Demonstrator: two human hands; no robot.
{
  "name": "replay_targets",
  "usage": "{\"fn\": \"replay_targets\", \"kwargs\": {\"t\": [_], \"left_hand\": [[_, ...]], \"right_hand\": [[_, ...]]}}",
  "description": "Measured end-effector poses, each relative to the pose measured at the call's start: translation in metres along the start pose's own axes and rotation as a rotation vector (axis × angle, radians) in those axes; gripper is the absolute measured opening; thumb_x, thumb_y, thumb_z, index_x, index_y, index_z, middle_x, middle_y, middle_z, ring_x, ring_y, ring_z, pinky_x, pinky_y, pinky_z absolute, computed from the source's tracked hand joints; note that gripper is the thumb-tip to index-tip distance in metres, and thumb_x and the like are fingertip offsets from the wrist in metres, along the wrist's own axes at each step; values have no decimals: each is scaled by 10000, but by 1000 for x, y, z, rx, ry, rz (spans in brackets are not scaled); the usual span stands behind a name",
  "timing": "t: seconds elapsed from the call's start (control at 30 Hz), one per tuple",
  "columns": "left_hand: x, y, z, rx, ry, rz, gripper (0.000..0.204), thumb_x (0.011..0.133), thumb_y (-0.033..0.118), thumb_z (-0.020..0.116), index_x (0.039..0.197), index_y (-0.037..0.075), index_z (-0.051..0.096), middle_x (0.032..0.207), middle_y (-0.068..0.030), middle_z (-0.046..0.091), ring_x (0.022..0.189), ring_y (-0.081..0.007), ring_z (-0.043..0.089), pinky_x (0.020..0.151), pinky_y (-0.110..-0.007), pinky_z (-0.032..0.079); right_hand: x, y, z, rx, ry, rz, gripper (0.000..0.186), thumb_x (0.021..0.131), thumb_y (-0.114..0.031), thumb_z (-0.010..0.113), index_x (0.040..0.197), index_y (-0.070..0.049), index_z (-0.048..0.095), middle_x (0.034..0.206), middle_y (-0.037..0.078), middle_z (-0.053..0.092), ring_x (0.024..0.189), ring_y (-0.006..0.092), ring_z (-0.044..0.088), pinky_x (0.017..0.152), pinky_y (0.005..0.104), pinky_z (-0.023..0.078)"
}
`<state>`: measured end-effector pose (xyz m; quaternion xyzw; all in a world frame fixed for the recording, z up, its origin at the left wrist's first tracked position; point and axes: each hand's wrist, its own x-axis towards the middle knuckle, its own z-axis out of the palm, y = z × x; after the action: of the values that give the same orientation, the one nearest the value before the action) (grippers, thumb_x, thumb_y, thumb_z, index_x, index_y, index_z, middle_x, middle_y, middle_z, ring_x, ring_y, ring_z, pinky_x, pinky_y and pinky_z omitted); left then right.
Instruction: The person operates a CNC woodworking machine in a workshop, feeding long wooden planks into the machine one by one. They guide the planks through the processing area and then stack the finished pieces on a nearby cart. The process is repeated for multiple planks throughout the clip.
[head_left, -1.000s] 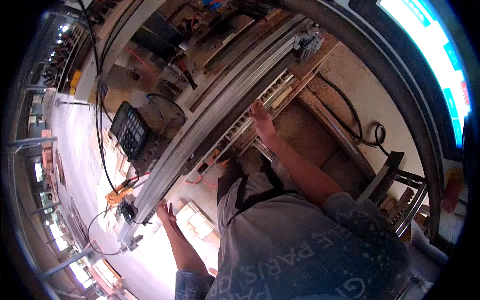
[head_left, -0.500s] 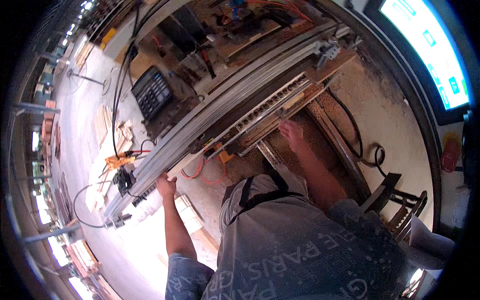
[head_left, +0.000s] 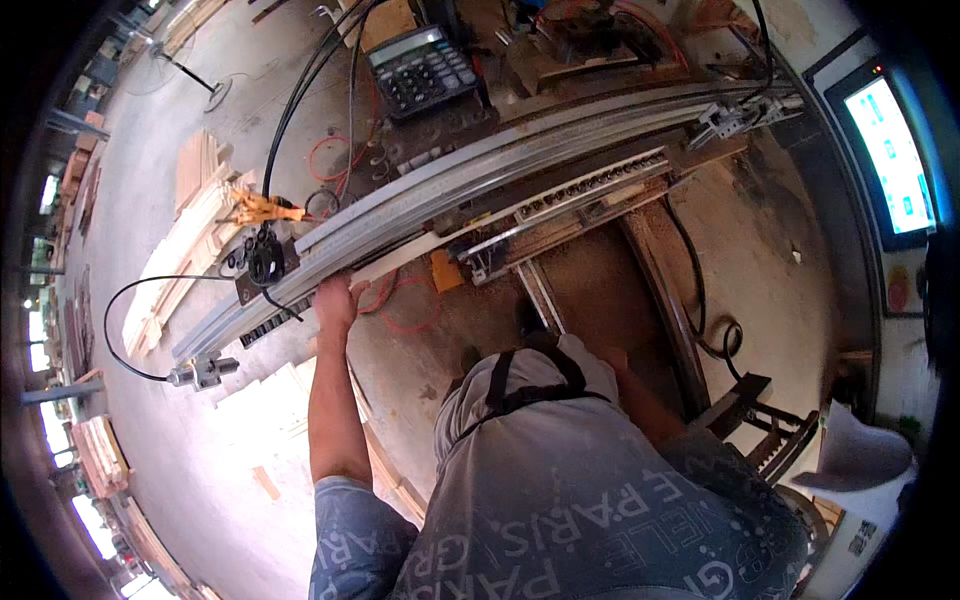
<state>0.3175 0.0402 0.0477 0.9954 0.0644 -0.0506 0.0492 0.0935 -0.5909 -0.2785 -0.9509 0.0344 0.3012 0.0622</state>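
My left hand (head_left: 337,303) is closed at the near-left end of a pale wooden strip (head_left: 400,257). The strip lies along the front of a long machine with a grey metal rail (head_left: 440,195). My fingers go partly out of sight behind the strip and the rail. Close to my body, low over the dark sawdust-covered floor, is my right hand (head_left: 613,357); its fingers are hidden, and nothing shows in it. To the right of the strip runs a feed bed with a row of small rollers (head_left: 595,187).
A calculator (head_left: 425,75) rests behind the rail. Light boards (head_left: 170,270) are stacked at the left, beyond a black cable and a metal cylinder (head_left: 203,371). A lit screen (head_left: 890,160) stands at the right. Red hoses (head_left: 415,305) lie under the rail.
My right hand has drawn back from the roller bed toward my body. My left hand stays at the strip's end. The view has turned, shifting the machine in the picture.
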Motion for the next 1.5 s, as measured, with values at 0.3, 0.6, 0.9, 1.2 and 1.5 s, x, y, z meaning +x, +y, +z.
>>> {"fn": "replay_targets", "kwargs": {"t": [0.3,0.6,0.9,1.2,1.5], "left_hand": [[-25,-25,7,-74,105,18,462,801,494,699,1051,106,675,1027,-159,675,937,-362,655,786,-477,523],[-30,-33,3,-178,77,-8,391,821,409,714,1079,116,684,1061,-152,680,972,-363,653,818,-482,521],[-25,-44,19,-106,103,-9,451,800,467,714,1104,134,703,1059,-178,681,970,-373,653,816,-479,517],[-23,-45,33,-119,179,57,452,784,466,720,1073,119,701,972,-192,684,912,-386,654,761,-479,525],[-35,-39,14,-462,47,-24,485,776,289,777,1160,14,665,1098,-175,671,971,-309,653,836,-400,510]], "right_hand": [[-27,-141,-101,1064,48,-95,204,891,-257,627,783,-85,632,747,52,616,656,200,606,606,366,478],[-71,-150,-24,565,173,-178,236,861,-291,622,906,-74,702,833,131,704,757,259,689,680,363,538],[-86,-73,97,183,92,-115,275,847,-319,555,957,-108,693,874,156,704,820,365,698,703,492,564],[8,-110,-67,40,11,-429,146,724,-204,676,801,-80,683,880,180,667,799,321,672,680,428,517],[79,-145,-336,2011,173,-60,453,1007,-271,524,1360,10,483,1315,160,549,1218,279,542,1061,421,465]]}}
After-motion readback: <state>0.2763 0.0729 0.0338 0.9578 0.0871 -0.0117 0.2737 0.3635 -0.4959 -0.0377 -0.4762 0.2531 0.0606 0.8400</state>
